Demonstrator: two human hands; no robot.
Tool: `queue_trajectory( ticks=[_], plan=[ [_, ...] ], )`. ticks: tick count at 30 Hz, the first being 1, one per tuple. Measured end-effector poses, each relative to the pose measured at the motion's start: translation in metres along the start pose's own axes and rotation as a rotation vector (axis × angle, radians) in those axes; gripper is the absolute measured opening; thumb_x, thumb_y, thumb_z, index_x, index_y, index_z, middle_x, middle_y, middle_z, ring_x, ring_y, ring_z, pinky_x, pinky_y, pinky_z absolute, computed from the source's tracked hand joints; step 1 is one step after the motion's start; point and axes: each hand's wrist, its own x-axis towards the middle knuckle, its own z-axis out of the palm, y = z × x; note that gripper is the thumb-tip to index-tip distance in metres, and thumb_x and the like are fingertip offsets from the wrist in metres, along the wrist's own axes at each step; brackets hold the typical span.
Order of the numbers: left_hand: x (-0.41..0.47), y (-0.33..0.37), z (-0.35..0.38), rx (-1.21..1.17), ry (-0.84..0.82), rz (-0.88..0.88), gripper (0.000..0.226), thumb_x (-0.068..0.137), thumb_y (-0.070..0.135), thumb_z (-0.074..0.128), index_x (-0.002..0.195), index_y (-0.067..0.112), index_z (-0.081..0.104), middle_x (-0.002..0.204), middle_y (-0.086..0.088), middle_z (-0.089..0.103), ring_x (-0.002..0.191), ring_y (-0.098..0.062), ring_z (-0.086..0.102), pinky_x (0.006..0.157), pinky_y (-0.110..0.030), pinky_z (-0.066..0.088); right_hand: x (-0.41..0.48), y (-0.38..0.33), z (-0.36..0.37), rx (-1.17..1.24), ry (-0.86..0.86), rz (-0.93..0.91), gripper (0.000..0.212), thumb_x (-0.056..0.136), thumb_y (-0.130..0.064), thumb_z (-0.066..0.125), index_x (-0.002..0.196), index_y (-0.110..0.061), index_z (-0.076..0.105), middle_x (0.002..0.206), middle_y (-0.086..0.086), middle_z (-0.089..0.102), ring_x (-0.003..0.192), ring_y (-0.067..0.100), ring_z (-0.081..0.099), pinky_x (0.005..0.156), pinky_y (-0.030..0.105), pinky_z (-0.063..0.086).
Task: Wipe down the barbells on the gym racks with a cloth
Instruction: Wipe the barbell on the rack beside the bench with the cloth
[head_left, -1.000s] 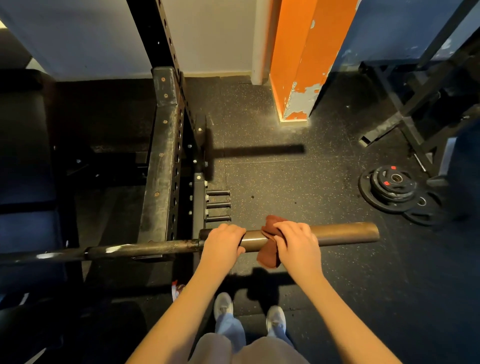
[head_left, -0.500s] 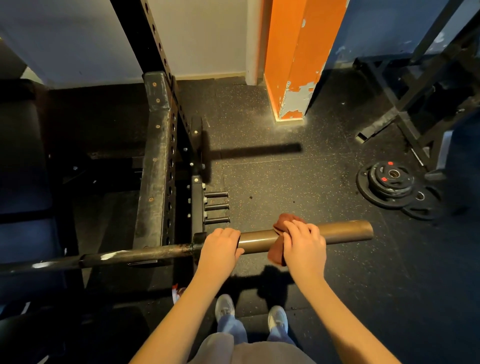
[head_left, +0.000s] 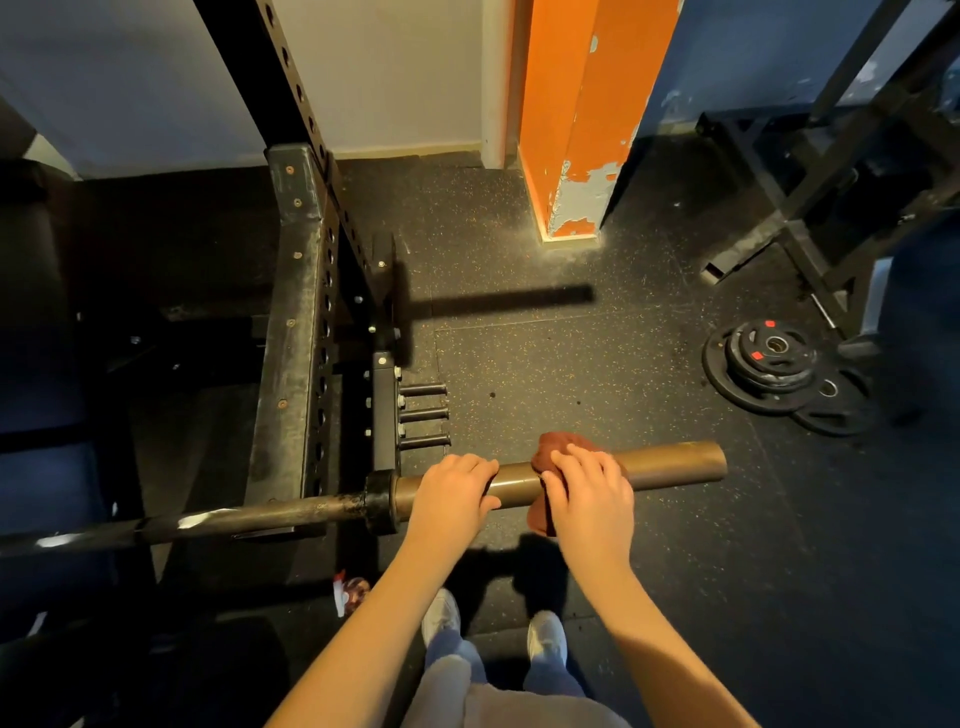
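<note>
There is one barbell (head_left: 670, 462), and it lies on one black rack (head_left: 296, 322). One reddish-brown cloth (head_left: 550, 452) is in view. Two bare hands show, the left hand (head_left: 452, 488) and the right hand (head_left: 587, 488). Three short steel pegs (head_left: 425, 414) stick out of the rack's side, one above another. There are two pale shoes (head_left: 440, 616), one orange pillar (head_left: 571, 104) and one crumpled wrapper (head_left: 350, 595). One pile of black weight plates (head_left: 727, 374) holds at least three discs; they overlap, so the exact number is unclear. Two red marks (head_left: 757, 355) show on them.
</note>
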Motion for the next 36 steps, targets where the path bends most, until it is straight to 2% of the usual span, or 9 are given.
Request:
queue_trajectory(
  ticks=[3, 9, 14, 20, 24, 26, 30, 33, 36],
  plan=[
    [0.0, 0.003, -0.001, 0.006, -0.002, 0.001, 0.05, 0.095, 0.035, 0.055, 0.142, 0.022, 0.042, 0.136, 0.003, 0.051, 0.123, -0.017, 0.045, 0.105, -0.031, 0.034, 0.007, 0.027, -0.008, -0.028, -0.02, -0.093, 0.018, 0.08, -0.024, 0.067, 0.092, -0.014, 0.074, 0.096, 0.003, 0.072, 0.089, 0.03, 0.065, 0.066, 0.039, 0.052],
    [0.001, 0.012, -0.001, 0.019, -0.004, 0.082, 0.054, 0.096, 0.033, 0.055, 0.145, 0.02, 0.037, 0.147, 0.002, 0.042, 0.132, -0.018, 0.039, 0.109, -0.032, 0.029, 0.009, 0.033, -0.016, 0.003, 0.007, 0.117, 0.019, 0.075, -0.006, 0.08, 0.091, -0.009, 0.071, 0.096, 0.007, 0.071, 0.091, 0.034, 0.062, 0.07, 0.042, 0.05],
    [0.013, 0.024, 0.003, 0.072, -0.044, 0.124, 0.057, 0.095, 0.033, 0.056, 0.146, 0.02, 0.035, 0.147, 0.002, 0.041, 0.131, -0.02, 0.039, 0.107, -0.035, 0.032, 0.009, 0.046, -0.028, -0.033, -0.072, -0.078, 0.025, 0.068, -0.008, 0.084, 0.088, -0.012, 0.07, 0.095, 0.005, 0.07, 0.085, 0.032, 0.064, 0.064, 0.04, 0.051],
    [0.016, 0.03, 0.005, 0.072, -0.023, 0.11, 0.053, 0.095, 0.032, 0.056, 0.143, 0.019, 0.039, 0.142, 0.001, 0.045, 0.128, -0.02, 0.041, 0.104, -0.033, 0.032, 0.011, 0.049, -0.031, 0.012, -0.029, 0.245, 0.014, 0.078, -0.004, 0.074, 0.086, -0.011, 0.064, 0.094, 0.005, 0.067, 0.091, 0.033, 0.058, 0.07, 0.043, 0.047],
    [0.021, 0.041, 0.004, 0.075, -0.044, 0.124, 0.052, 0.093, 0.029, 0.058, 0.141, 0.019, 0.04, 0.14, 0.001, 0.046, 0.126, -0.021, 0.042, 0.103, -0.034, 0.034, 0.015, 0.06, -0.04, -0.005, -0.107, 0.05, 0.017, 0.075, -0.006, 0.077, 0.084, -0.012, 0.063, 0.089, 0.004, 0.066, 0.087, 0.033, 0.06, 0.065, 0.041, 0.047],
    [0.022, 0.045, 0.005, 0.068, -0.033, 0.085, 0.05, 0.093, 0.026, 0.059, 0.14, 0.021, 0.042, 0.137, 0.0, 0.048, 0.123, -0.022, 0.044, 0.101, -0.035, 0.036, 0.024, 0.081, -0.048, 0.009, -0.156, 0.132, 0.009, 0.084, -0.011, 0.07, 0.09, -0.012, 0.064, 0.093, 0.004, 0.066, 0.094, 0.031, 0.057, 0.07, 0.04, 0.045],
    [0.022, 0.052, 0.004, 0.075, -0.027, 0.042, 0.044, 0.092, 0.021, 0.057, 0.135, 0.02, 0.045, 0.13, -0.001, 0.05, 0.117, -0.023, 0.045, 0.096, -0.035, 0.038, 0.033, 0.085, -0.047, 0.093, -0.112, 0.479, 0.009, 0.092, -0.017, 0.06, 0.099, -0.021, 0.062, 0.109, 0.005, 0.062, 0.108, 0.025, 0.048, 0.082, 0.037, 0.042],
    [0.026, 0.058, 0.003, 0.1, -0.035, 0.047, 0.046, 0.094, 0.028, 0.056, 0.137, 0.02, 0.042, 0.133, -0.001, 0.048, 0.12, -0.022, 0.044, 0.096, -0.035, 0.038, 0.025, 0.07, -0.047, 0.143, -0.152, 0.316, 0.009, 0.089, -0.011, 0.062, 0.094, -0.018, 0.063, 0.1, 0.002, 0.062, 0.106, 0.024, 0.049, 0.078, 0.038, 0.041],
    [0.029, 0.062, 0.004, 0.141, -0.053, 0.082, 0.053, 0.095, 0.03, 0.054, 0.143, 0.02, 0.035, 0.14, 0.0, 0.045, 0.125, -0.022, 0.042, 0.099, -0.036, 0.036, 0.023, 0.094, -0.054, 0.09, -0.248, 0.168, 0.015, 0.088, -0.015, 0.066, 0.103, -0.017, 0.063, 0.104, 0.002, 0.063, 0.106, 0.023, 0.052, 0.073, 0.037, 0.043]
  ],
)
